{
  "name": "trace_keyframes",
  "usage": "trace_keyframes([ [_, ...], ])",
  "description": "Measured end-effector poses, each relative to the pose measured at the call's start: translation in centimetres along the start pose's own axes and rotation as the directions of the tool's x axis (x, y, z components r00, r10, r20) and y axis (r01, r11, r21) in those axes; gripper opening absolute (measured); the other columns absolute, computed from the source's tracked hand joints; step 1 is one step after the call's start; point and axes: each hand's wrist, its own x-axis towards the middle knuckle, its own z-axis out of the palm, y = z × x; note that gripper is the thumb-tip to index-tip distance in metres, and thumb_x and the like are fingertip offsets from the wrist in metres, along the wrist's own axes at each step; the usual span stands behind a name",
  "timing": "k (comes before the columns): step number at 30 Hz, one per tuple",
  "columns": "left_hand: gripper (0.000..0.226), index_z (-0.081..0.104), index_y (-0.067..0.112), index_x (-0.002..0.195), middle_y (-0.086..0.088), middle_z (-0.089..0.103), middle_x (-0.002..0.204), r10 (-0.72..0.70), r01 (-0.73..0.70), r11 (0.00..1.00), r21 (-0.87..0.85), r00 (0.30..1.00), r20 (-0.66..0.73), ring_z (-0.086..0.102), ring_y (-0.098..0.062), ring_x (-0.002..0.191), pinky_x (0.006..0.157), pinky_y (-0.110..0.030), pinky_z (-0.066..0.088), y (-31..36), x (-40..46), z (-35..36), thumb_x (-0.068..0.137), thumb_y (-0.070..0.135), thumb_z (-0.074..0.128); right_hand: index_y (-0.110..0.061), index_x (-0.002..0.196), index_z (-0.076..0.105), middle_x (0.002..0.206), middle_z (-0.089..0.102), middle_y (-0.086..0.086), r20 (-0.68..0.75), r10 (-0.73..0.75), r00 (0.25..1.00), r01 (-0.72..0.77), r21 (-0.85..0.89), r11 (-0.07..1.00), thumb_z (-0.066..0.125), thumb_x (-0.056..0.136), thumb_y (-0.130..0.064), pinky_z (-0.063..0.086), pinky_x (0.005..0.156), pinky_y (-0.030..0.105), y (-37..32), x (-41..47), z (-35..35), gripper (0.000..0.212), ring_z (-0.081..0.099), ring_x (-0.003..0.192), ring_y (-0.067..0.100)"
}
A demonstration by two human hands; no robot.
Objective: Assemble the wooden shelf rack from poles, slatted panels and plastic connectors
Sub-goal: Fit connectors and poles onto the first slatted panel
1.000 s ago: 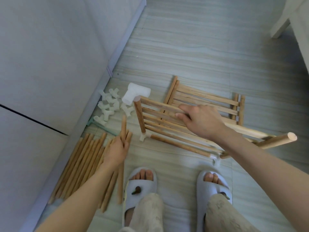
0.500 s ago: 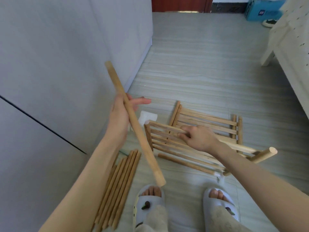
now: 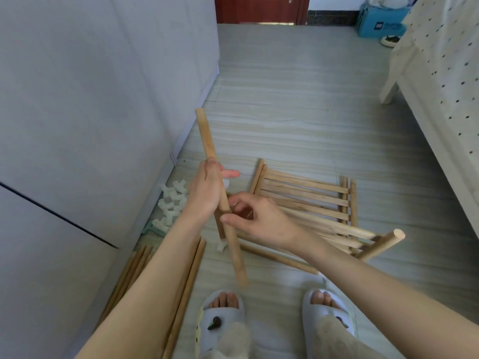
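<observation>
Left hand [image 3: 207,193] grips a pole [image 3: 219,195] near its middle, fingers wrapped round it; pole held off the floor, nearly upright, top tilted toward the wall, lower end above the floor near the left slipper [image 3: 220,322]. Right hand [image 3: 261,218] just beside the pole below the left hand, fingers loosely curled, thumb near or on the pole; contact cannot be told. Slatted panels [image 3: 305,193] on the floor behind the hands, partly joined frame [image 3: 375,246] at right. White connectors [image 3: 172,203] heaped by the wall. Spare poles [image 3: 189,278] lie on the floor at left
</observation>
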Motion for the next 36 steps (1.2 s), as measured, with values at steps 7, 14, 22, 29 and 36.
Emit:
trace_keyframes([
  [7, 0.038, 0.051, 0.021, 0.106, 0.012, 0.064, 0.106, 0.02, -0.014, 0.998, -0.054, 0.994, 0.106, 0.049, -0.009, 0.113, 0.095, -0.024, 0.032, -0.7, -0.1, -0.7, 0.103, 0.037, 0.017, -0.012, 0.09, 0.051, 0.083, 0.062, 0.01, 0.06, 0.304, 0.951, -0.304, 0.364, 0.88, 0.054, 0.09, -0.003, 0.055, 0.068, 0.029, -0.7, -0.4, -0.9, 0.01, 0.062, 0.06, 0.012],
  [14, 0.025, 0.051, 0.025, 0.107, 0.005, 0.056, 0.109, -0.05, 0.056, 0.998, -0.03, 0.982, 0.181, 0.051, -0.016, 0.113, 0.103, -0.034, 0.04, -4.1, 1.0, -1.5, 0.102, 0.036, 0.03, -0.034, 0.09, 0.056, 0.065, 0.052, -0.009, -0.253, 0.163, 0.954, -0.283, -0.568, 0.773, 0.039, 0.087, -0.06, 0.035, 0.06, 0.028, 0.9, -4.5, -9.1, 0.031, 0.053, 0.069, 0.017],
  [22, 0.027, 0.051, 0.023, 0.103, 0.002, 0.055, 0.103, -0.088, 0.1, 0.991, -0.085, 0.987, 0.131, 0.053, -0.019, 0.111, 0.106, -0.044, 0.039, -3.9, 1.2, -0.6, 0.101, 0.039, 0.029, -0.036, 0.091, 0.059, 0.082, 0.066, -0.005, -0.331, 0.117, 0.936, -0.329, -0.708, 0.625, 0.033, 0.082, -0.07, 0.035, 0.062, 0.028, 4.2, -7.3, -10.5, 0.043, 0.064, 0.086, 0.023],
  [29, 0.029, 0.053, 0.025, 0.094, -0.011, 0.058, 0.111, -0.077, 0.088, 0.993, -0.08, 0.989, 0.127, 0.055, -0.024, 0.109, 0.104, -0.045, 0.04, -4.1, 0.6, -1.1, 0.102, 0.036, 0.028, -0.036, 0.094, 0.062, 0.085, 0.067, -0.008, -0.319, 0.046, 0.947, -0.257, -0.661, 0.705, 0.035, 0.082, -0.068, 0.039, 0.065, 0.03, 5.2, -6.7, -9.3, 0.043, 0.064, 0.086, 0.023],
  [36, 0.035, 0.053, 0.014, 0.104, -0.016, 0.057, 0.111, -0.066, 0.073, 0.995, -0.065, 0.993, 0.1, 0.055, -0.025, 0.109, 0.103, -0.047, 0.04, -4.4, 0.5, -1.0, 0.102, 0.036, 0.026, -0.029, 0.092, 0.064, 0.066, 0.057, -0.01, -0.341, -0.002, 0.94, -0.239, -0.664, 0.709, 0.035, 0.084, -0.067, 0.038, 0.057, 0.027, 6.1, -7.1, -8.0, 0.048, 0.063, 0.07, 0.02],
])
